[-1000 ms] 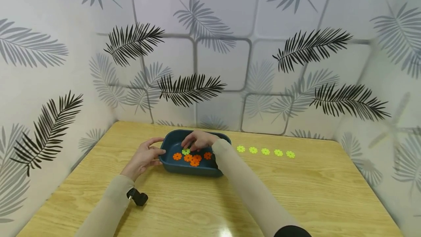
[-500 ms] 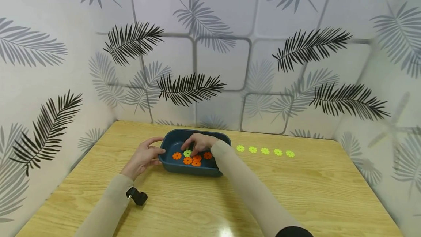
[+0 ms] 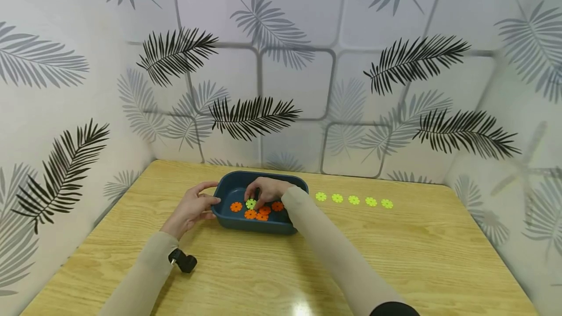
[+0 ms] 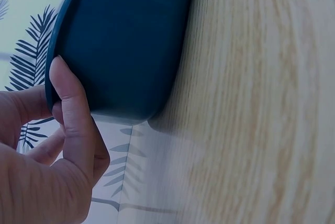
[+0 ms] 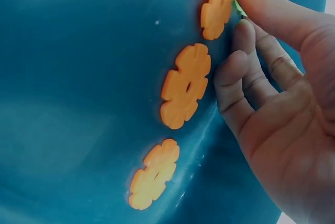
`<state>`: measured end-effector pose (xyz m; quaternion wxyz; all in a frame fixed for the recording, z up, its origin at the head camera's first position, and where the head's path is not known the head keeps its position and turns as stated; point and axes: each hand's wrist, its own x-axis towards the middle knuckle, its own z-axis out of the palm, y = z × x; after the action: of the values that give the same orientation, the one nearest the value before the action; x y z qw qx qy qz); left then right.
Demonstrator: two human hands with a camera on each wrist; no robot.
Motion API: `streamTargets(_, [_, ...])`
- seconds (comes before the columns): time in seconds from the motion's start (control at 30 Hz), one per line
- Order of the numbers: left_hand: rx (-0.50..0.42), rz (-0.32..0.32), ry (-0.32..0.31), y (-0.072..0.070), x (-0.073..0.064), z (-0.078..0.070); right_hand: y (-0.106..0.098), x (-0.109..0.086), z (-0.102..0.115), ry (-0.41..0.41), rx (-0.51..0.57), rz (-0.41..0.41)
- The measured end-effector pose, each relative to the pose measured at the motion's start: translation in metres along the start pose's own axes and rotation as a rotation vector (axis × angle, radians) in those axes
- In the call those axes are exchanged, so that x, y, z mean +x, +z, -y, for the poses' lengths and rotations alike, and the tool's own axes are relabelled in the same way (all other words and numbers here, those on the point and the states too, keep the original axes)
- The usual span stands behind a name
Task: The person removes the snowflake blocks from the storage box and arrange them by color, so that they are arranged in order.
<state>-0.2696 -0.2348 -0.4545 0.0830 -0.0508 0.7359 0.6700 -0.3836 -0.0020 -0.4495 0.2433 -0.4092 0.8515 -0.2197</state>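
Note:
A dark blue plastic box (image 3: 259,227) stands on the table, its open top upward. My left hand (image 3: 193,210) grips its left end, and the left wrist view shows the rim between thumb and fingers. Inside the box, my right hand (image 3: 268,191) pinches a yellow-green flower-shaped plastic disc (image 3: 250,204) between thumb and fingers. Only a green sliver (image 5: 240,8) of that disc shows in the right wrist view. Several orange flower-shaped discs (image 3: 236,207) lie on the box floor around the fingers; one orange disc (image 5: 186,86) is close to the curled fingers.
To the right of the box, several yellow-green flower discs (image 3: 353,200) lie spaced out in a row on the wooden table (image 3: 395,252). A wall (image 3: 298,87) with a leaf pattern rises behind the table's back edge.
Inside the box, the right fingers have closed in around the green disc, which has shifted slightly right and toward me. The left hand keeps its hold on the box.

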Motion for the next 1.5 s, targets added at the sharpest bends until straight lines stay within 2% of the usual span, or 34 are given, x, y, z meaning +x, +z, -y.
streamTargets(0.5, [-0.006, 0.008, -0.013, 0.006, 0.004, 0.001, -0.008, -0.011, -0.008, 0.069, 0.217, -0.051])
streamTargets(0.63, [-0.009, 0.007, -0.008, 0.004, 0.003, 0.002, -0.012, -0.012, -0.004, 0.058, 0.264, -0.057])
streamTargets(0.9, [-0.019, 0.018, 0.005, 0.002, 0.003, -0.001, -0.027, -0.026, 0.01, 0.046, 0.256, -0.123])
streamTargets(1.2, [-0.012, 0.005, -0.01, 0.002, -0.002, -0.001, -0.041, -0.042, 0.018, 0.036, 0.298, -0.128])
streamTargets(1.5, [0.0, -0.007, -0.013, 0.002, -0.001, 0.0, -0.043, -0.061, 0.017, 0.008, 0.303, -0.118])
